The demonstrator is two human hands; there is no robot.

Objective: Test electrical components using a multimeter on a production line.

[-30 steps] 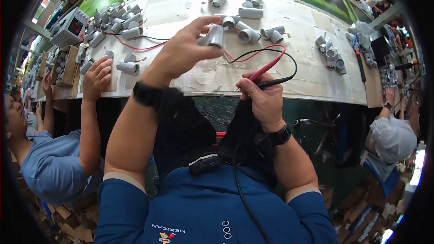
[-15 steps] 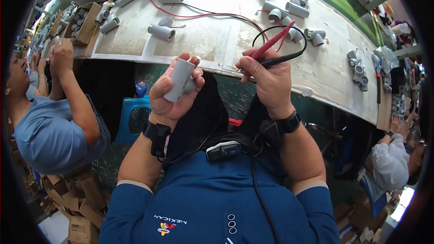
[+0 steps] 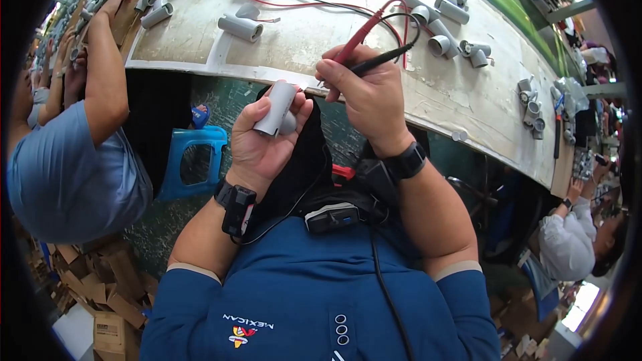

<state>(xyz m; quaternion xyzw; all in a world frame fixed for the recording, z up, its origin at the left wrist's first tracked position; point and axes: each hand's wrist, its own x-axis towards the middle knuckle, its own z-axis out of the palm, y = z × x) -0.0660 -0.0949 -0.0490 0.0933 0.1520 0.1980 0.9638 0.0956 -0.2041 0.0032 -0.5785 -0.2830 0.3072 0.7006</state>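
My left hand [image 3: 253,154] is closed round a grey plastic tube-shaped housing [image 3: 275,110] with a short round side branch, tilted in the fingers. Pinched together in my right hand [image 3: 371,100] are a red test probe [image 3: 360,39] and a black test probe [image 3: 380,60]. Their tips point down and left, close to the upper end of the housing. Fingers partly hide that spot, so whether the tips touch it I cannot tell. Red and black leads [image 3: 321,4] run from the probes back across the worktable [image 3: 177,43].
Several similar grey housings [image 3: 241,27] lie about the table, with more [image 3: 449,10] at the right. A blue stool [image 3: 175,164] stands at the left beside a co-worker in a blue shirt [image 3: 83,170]. Cardboard boxes [image 3: 114,334] are heaped on the floor. Another person [image 3: 567,241] sits at the right.
My right hand has moved left with both probes, closer to the housing. My left hand has shifted slightly right and turned the housing. The co-worker at the left now reaches farther toward a box.
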